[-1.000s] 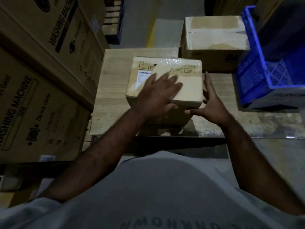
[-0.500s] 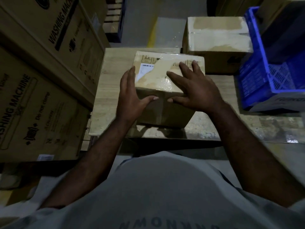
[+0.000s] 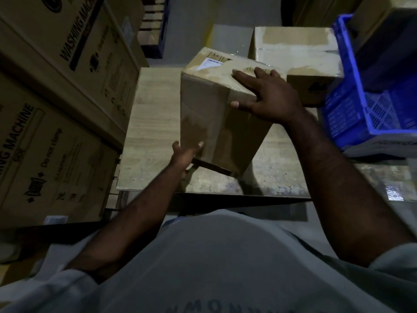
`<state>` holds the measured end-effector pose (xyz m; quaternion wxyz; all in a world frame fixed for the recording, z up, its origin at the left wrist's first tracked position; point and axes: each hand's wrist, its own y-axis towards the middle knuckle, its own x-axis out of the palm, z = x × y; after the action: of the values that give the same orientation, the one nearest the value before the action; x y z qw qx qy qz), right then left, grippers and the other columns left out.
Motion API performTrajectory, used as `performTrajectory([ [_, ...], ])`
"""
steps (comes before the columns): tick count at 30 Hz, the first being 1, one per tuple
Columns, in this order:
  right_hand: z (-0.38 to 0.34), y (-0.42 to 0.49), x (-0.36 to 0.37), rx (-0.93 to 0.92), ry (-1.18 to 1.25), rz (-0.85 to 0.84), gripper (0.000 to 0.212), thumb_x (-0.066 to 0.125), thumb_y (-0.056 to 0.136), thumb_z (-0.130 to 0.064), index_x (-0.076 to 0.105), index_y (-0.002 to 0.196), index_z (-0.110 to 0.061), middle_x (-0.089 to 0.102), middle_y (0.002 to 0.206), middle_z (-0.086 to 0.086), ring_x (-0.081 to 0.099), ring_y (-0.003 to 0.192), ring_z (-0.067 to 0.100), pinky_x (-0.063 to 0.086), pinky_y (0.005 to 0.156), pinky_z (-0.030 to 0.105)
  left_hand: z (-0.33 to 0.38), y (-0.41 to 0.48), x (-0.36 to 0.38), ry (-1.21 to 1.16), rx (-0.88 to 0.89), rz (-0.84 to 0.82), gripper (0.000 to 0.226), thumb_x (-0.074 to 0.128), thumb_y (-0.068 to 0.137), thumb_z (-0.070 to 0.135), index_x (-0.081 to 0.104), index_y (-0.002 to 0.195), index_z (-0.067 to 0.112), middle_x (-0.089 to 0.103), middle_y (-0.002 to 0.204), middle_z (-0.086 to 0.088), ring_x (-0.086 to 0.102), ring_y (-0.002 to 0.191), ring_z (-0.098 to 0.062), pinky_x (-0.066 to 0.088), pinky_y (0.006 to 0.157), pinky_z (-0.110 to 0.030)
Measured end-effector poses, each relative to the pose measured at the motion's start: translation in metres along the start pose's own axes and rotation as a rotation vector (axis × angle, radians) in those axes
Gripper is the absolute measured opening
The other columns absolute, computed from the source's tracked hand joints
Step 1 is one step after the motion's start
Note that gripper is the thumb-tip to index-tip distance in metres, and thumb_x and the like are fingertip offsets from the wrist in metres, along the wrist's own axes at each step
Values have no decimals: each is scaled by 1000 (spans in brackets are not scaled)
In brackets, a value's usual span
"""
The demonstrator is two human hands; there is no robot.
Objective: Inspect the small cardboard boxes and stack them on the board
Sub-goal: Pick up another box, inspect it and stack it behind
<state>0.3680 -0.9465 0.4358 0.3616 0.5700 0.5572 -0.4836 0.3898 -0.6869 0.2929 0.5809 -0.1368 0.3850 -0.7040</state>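
Right now I'm holding the small cardboard box (image 3: 216, 114) tipped steeply over the board (image 3: 155, 123); whether its low corner is touching, I cannot tell. My right hand (image 3: 270, 98) is lying spread across the top edge, and my left hand (image 3: 184, 154) is cupping the bottom near edge. With so light a hold on the glossy tape, it is risking a slip, or a knock against the larger cardboard box (image 3: 293, 48) behind.

A pale wood-grain rectangular board (image 3: 158, 123) fills the middle of the frame, its near edge worn and stained grey. A brown taped cardboard box (image 3: 216, 123) tilts over its centre, lower edge at the surface. At upper right sits a second taped cardboard box (image 3: 293, 48). A blue slatted plastic crate (image 3: 352, 105) stands just beside it at the right edge.
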Motion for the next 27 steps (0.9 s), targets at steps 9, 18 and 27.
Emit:
performTrajectory([
  [9, 17, 0, -3, 26, 67, -6, 85, 31, 74, -99, 3, 150, -73, 28, 168, 13, 28, 149, 48, 38, 110, 67, -7, 3, 21, -665, -190, -199, 77, 65, 93, 56, 38, 154, 18, 50, 149, -18, 43, 141, -41, 31, 118, -51],
  [18, 46, -45, 10, 198, 566, 166, 69, 59, 100, -57, 27, 160, -49, 39, 164, -3, 42, 142, 17, 46, 113, 47, 27, -2, 16, -699, 180, -21, 55, 45, 100, 66, 67, 126, 22, 72, 123, -7, 72, 109, -23, 60, 86, -37],
  [27, 19, -92, 81, 548, 1031, 200, 40, 58, 100, -57, 49, 139, -59, 67, 125, -16, 66, 110, 14, 61, 89, 49, 47, 26, -6, -170, 357, 265, 90, 54, 75, 83, 62, 125, 9, 55, 130, -30, 59, 113, -48, 53, 96, -59],
])
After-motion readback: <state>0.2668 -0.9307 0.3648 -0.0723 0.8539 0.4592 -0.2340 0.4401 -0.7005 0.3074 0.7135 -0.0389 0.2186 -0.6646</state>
